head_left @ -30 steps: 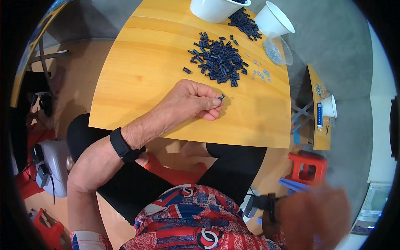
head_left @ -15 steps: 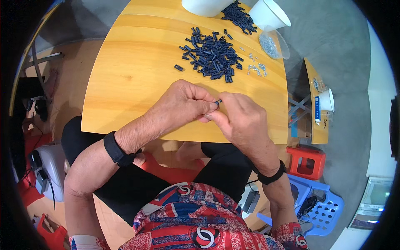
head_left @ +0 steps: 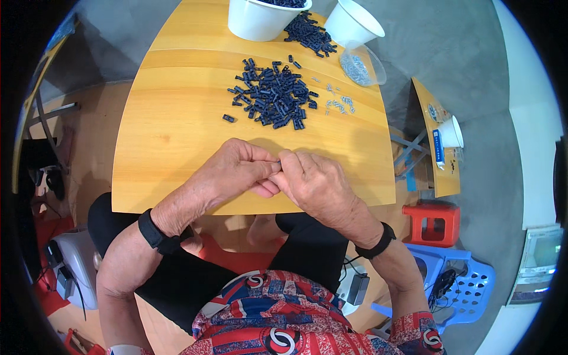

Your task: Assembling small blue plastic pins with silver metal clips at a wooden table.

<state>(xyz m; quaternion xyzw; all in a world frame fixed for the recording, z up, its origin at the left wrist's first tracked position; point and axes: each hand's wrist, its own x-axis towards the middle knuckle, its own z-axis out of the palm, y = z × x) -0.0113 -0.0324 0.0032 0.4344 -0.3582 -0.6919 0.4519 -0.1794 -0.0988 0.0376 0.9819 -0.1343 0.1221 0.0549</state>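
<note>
My left hand (head_left: 239, 170) pinches a small black plastic part (head_left: 278, 164) between thumb and fingertips over the near side of the table. My right hand (head_left: 316, 182) meets it there, its fingers closed around the same spot, and most of the part is hidden. Whether the right fingers also hold a small piece cannot be seen. Beyond the hands lies a loose heap of black plastic parts (head_left: 275, 94), with one single part (head_left: 229, 118) apart at its left. Several small silver screws (head_left: 340, 106) are scattered to the right of the heap.
On the wooden table (head_left: 171, 160), a white bucket of black parts (head_left: 254, 21), a second heap (head_left: 310, 35), another white bucket (head_left: 355, 21) and a clear tub of screws (head_left: 361, 68) stand at the back. A red stool (head_left: 435, 225) and blue chair (head_left: 467, 284) are at right.
The view has shifted, so the table things appear further left and lower. My right fingers have closed over the black part, which showed more plainly before. Both hands stay together.
</note>
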